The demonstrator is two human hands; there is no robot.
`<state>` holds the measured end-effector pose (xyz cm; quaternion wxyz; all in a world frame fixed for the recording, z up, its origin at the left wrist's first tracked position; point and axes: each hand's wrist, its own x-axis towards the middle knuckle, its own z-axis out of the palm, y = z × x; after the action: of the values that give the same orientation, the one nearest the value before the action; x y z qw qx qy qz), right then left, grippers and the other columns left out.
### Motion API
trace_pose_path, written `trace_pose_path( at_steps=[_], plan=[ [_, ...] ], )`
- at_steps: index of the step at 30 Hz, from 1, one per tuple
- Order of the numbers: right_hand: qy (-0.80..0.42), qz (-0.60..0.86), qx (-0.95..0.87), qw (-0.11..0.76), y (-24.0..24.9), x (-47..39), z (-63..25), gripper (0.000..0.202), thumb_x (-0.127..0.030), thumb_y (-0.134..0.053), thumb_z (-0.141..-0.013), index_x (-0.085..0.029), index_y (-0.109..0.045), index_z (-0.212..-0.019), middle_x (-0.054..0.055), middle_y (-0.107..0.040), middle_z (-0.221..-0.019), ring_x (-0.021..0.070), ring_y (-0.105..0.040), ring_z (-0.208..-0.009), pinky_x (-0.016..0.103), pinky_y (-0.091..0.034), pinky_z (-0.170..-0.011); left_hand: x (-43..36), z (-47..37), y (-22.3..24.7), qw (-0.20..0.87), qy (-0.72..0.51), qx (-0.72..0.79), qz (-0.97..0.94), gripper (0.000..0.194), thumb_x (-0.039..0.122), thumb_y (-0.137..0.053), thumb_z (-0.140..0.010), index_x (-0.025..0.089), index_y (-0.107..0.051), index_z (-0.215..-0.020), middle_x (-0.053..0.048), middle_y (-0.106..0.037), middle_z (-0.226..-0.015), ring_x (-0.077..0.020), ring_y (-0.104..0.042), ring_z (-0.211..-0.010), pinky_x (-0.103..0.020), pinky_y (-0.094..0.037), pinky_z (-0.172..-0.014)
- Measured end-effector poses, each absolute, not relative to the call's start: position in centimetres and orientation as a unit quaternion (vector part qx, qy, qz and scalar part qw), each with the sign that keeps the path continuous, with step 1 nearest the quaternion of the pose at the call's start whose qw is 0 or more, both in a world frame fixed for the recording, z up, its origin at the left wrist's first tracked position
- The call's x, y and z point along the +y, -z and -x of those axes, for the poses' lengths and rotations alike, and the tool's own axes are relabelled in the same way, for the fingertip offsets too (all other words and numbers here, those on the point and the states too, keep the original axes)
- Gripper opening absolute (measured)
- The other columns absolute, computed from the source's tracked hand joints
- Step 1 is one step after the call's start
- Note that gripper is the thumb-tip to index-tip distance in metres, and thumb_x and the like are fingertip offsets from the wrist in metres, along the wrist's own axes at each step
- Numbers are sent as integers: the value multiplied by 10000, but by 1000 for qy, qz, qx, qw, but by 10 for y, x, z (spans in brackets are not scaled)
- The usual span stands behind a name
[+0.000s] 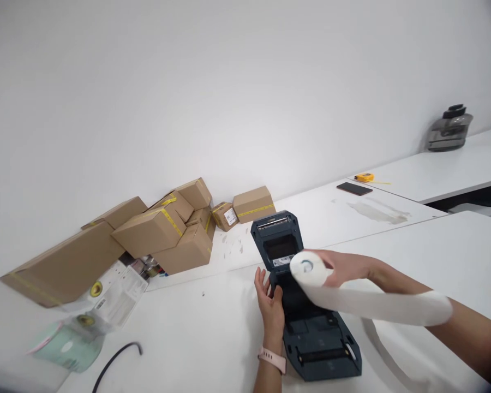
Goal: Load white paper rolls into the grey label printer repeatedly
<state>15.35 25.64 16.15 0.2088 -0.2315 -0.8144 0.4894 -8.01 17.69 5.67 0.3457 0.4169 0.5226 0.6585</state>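
A dark label printer (323,349) lies on the white table with its lid (276,226) swung up, baring the inside. My left hand (271,308), a pink band on its wrist, grips the printer's left edge near the hinge, thumb over the rim and fingers apart outside it. Above the open body, my right hand (346,266) is closed around a roll of white label paper (310,268). A long loose strip (376,307) trails from the roll across my right forearm, blurred. Part of the right fingers is hidden behind the roll.
Cardboard boxes (147,232) are piled against the wall at left. A mint-green container (67,346) and a black cable (114,360) lie nearer me. Farther right are a phone (354,189), a yellow tape measure (364,177) and a dark translucent jug (450,131).
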Motion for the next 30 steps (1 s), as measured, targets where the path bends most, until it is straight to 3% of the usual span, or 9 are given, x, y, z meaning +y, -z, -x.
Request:
trace_pose_path(
  at_steps=[4,8,12,18,22,25,27,30],
  plan=[
    [-455,176,-870,67,-171,256,-108,729,-400,-867,-523,-225,-656,-1198,34,-679,-1143,296,-639,-1055,359,-520,-917,179,82,-52,371,-668,508,-397,812,459,-675,-804,232,-303,-1489,-185,-330,-1577,-296,-484,-1349,-387,-448,-1048],
    [-384,196,-902,31,-152,264,-93,794,-419,-871,-481,-253,-665,-1230,56,-663,-1177,335,-630,-1067,412,-499,-934,181,84,-48,412,-659,496,-387,777,359,-672,-817,269,-311,-1499,-136,-430,-1533,-253,-456,-1381,-348,-409,-1082],
    [-307,236,-922,3,-143,267,-89,793,-502,-861,-451,-259,-692,-1186,75,-672,-1148,390,-591,-1107,466,-464,-959,181,85,-50,468,-658,465,-363,796,307,-662,-810,295,-287,-1512,-102,-386,-1571,-244,-404,-1423,-326,-402,-1084],
    [-200,273,-937,-84,-135,263,-72,837,-657,-773,-526,-179,-675,-1206,156,-669,-1167,430,-571,-1114,539,-390,-995,180,85,-52,466,-659,462,-367,816,301,-660,-794,265,-290,-1520,-113,-393,-1568,-244,-412,-1419,-327,-376,-1106],
    [-157,275,-946,-74,-116,260,-62,775,-614,-739,-621,-127,-672,-1220,200,-672,-1196,416,-586,-1140,530,-345,-1046,182,87,-48,446,-647,474,-398,745,317,-629,-806,267,-363,-1499,-99,-400,-1568,-250,-406,-1423,-350,-384,-1106],
    [-139,293,-944,-52,-108,256,-60,768,-581,-752,-635,-127,-659,-1247,206,-665,-1210,424,-595,-1138,543,-338,-1049,182,88,-48,389,-619,505,-460,449,365,-605,-832,231,-652,-1258,-94,-476,-1517,-270,-394,-1427,-383,-317,-1157],
    [-131,303,-943,-33,-112,251,-64,761,-578,-773,-616,-129,-674,-1223,207,-673,-1184,438,-601,-1121,557,-354,-1030,180,88,-49,373,-605,514,-481,324,399,-602,-842,214,-748,-1065,-105,-516,-1478,-290,-412,-1409,-405,-289,-1171],
    [-182,280,-939,84,-139,244,-80,494,-558,-725,-720,-192,-739,-1052,134,-725,-1018,357,-666,-963,471,-474,-881,177,87,-51,365,-590,526,-493,312,432,-575,-867,218,-768,-987,-113,-541,-1448,-300,-431,-1390,-429,-303,-1161]
  ],
)
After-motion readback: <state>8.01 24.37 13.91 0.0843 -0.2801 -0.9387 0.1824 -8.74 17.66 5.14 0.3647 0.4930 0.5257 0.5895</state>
